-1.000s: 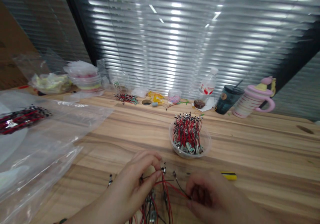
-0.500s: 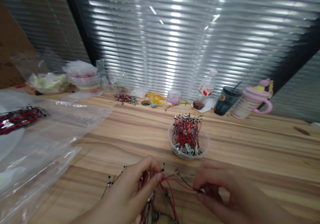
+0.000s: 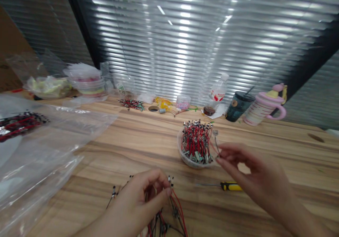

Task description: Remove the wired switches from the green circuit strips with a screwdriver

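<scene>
Thumb and fingers of my left hand (image 3: 148,198) are closed on red and black wires (image 3: 178,208) with small black parts at their ends. More of that wire bundle lies beneath the hand, partly hidden. My right hand (image 3: 246,166) pinches a single wired piece (image 3: 217,143), its small pale end pointing up. It is beside the right rim of a clear round bowl (image 3: 180,150). Many red-wired pieces (image 3: 197,138) stand packed in the bowl, green boards at the bottom. Below my right hand lies a screwdriver (image 3: 230,186) with a yellow and black handle.
Clear plastic bags (image 3: 90,131) with more wired pieces (image 3: 23,124) cover the left. Along the back are stacked tubs (image 3: 86,81), a loose wire pile (image 3: 131,104), a bottle (image 3: 219,88), a dark tumbler (image 3: 238,106) and a pink-handled mug (image 3: 261,108).
My right hand has moved up and away from my left hand to the bowl, carrying one wired piece. The screwdriver is now uncovered. My left hand has barely moved.
</scene>
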### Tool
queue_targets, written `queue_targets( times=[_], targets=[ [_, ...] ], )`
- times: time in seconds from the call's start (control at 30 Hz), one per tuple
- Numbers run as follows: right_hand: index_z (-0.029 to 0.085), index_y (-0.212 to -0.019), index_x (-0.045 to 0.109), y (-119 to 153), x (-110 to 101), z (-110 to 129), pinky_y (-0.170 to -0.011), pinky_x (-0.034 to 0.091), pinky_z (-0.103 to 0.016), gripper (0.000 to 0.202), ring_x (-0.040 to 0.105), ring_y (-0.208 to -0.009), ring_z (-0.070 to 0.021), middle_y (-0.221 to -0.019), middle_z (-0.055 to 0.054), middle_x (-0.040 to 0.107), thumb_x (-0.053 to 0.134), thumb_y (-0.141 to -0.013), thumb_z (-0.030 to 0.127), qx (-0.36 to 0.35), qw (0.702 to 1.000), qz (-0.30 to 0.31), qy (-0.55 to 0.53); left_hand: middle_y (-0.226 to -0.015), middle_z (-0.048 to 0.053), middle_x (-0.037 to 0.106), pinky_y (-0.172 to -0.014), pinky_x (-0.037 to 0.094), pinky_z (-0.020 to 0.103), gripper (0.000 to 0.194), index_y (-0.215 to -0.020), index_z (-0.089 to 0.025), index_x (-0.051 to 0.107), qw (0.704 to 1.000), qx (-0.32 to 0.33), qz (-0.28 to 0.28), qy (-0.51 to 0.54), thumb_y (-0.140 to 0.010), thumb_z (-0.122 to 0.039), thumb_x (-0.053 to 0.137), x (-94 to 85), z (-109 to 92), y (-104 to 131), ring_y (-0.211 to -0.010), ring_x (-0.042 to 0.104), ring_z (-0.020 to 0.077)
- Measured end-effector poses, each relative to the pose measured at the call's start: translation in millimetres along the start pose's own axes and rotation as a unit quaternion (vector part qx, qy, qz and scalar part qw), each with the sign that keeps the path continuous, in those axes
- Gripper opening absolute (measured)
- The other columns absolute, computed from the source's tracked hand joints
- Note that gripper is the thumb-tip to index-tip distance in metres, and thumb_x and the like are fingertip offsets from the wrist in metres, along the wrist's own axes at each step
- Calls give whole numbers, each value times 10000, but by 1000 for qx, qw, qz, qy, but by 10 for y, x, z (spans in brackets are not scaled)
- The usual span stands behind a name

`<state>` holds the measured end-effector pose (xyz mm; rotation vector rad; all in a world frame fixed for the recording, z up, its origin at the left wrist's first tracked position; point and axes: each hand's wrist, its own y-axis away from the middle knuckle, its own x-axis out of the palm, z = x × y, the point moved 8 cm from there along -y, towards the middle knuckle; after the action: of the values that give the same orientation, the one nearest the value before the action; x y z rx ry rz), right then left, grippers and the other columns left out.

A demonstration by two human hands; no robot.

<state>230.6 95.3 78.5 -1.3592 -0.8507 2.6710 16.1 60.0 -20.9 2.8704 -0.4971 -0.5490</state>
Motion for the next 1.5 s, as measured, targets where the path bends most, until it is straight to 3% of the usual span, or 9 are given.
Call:
queue_targets(
  times=[0.1, 0.27, 0.37, 0.57, 0.73, 0.87, 1.07, 1.23, 1.5],
  targets=[
    [92, -958, 639, -121, 16, -326, -543, 329, 103, 419, 451, -576, 168, -793, 20, 584, 560, -757, 450, 60, 996, -44, 38, -688, 2, 510, -602, 378, 267, 283, -781, -166, 554, 1000, 0, -4, -18, -836, -441, 521, -12, 2, -11, -654, 470, 147],
    [137, -903, 700, -130, 296, -414, -567, 272, 117, 328, 395, -565, 185, -792, 24, 592, 487, -809, 369, 84, 995, 52, 26, -700, 7, 502, -615, 381, 273, 285, -790, -166, 540, 1000, 6, 5, -22, -842, -441, 490, -5, -28, -16, -666, 472, 150],
    [138, -869, 711, -100, 333, -374, -555, 248, 107, 316, 382, -557, 181, -765, 23, 589, 478, -810, 342, 94, 992, 78, 23, -722, 22, 527, -626, 384, 283, 303, -812, -160, 554, 1000, 0, 15, -27, -848, -453, 483, 10, -41, -10, -684, 486, 161],
    [98, -904, 698, -116, 198, -294, -566, 291, 118, 339, 420, -573, 178, -725, 8, 573, 468, -819, 331, 48, 999, -9, 10, -682, 6, 504, -599, 370, 270, 284, -781, -168, 547, 999, 2, 0, -34, -840, -441, 493, -26, -60, 2, -650, 462, 148],
    [59, -840, 686, -105, 174, -288, -529, 274, 101, 364, 401, -526, 169, -673, 4, 557, 482, -806, 358, 58, 998, -32, 17, -685, 11, 509, -596, 362, 278, 296, -795, -162, 554, 999, -3, 10, -38, -851, -444, 486, -4, -64, 17, -650, 461, 155],
    [109, -793, 707, -84, 275, -241, -565, 251, 95, 320, 366, -550, 180, -714, 19, 574, 475, -812, 329, 37, 999, 12, 24, -692, 9, 509, -603, 362, 277, 291, -799, -164, 557, 999, -2, 9, -43, -861, -437, 479, 4, -57, 11, -658, 466, 155],
    [193, -850, 724, -29, 416, -233, -749, 312, 54, 396, 427, -813, 141, -904, -9, 582, 384, -876, 393, 12, 991, 129, 39, -696, 6, 520, -606, 369, 273, 272, -790, -171, 553, 999, 4, 9, -45, -862, -425, 488, -7, -62, 21, -664, 475, 154],
    [216, -948, 708, -22, 277, -128, -817, 334, 18, 390, 435, -884, 141, -987, 1, 564, 376, -886, 410, -25, 991, 110, 78, -691, 7, 525, -601, 370, 275, 278, -792, -171, 562, 998, 8, 11, -54, -868, -425, 477, -4, -55, 19, -656, 479, 157],
    [225, -852, 707, 64, 485, -72, -911, 249, -43, 453, 415, -884, 125, -924, 21, 587, 303, -916, 420, -30, 979, 179, 94, -710, 7, 522, -617, 381, 278, 278, -813, -172, 561, 998, 10, 16, -53, -879, -430, 481, 14, -47, 22, -671, 482, 158]
  ],
)
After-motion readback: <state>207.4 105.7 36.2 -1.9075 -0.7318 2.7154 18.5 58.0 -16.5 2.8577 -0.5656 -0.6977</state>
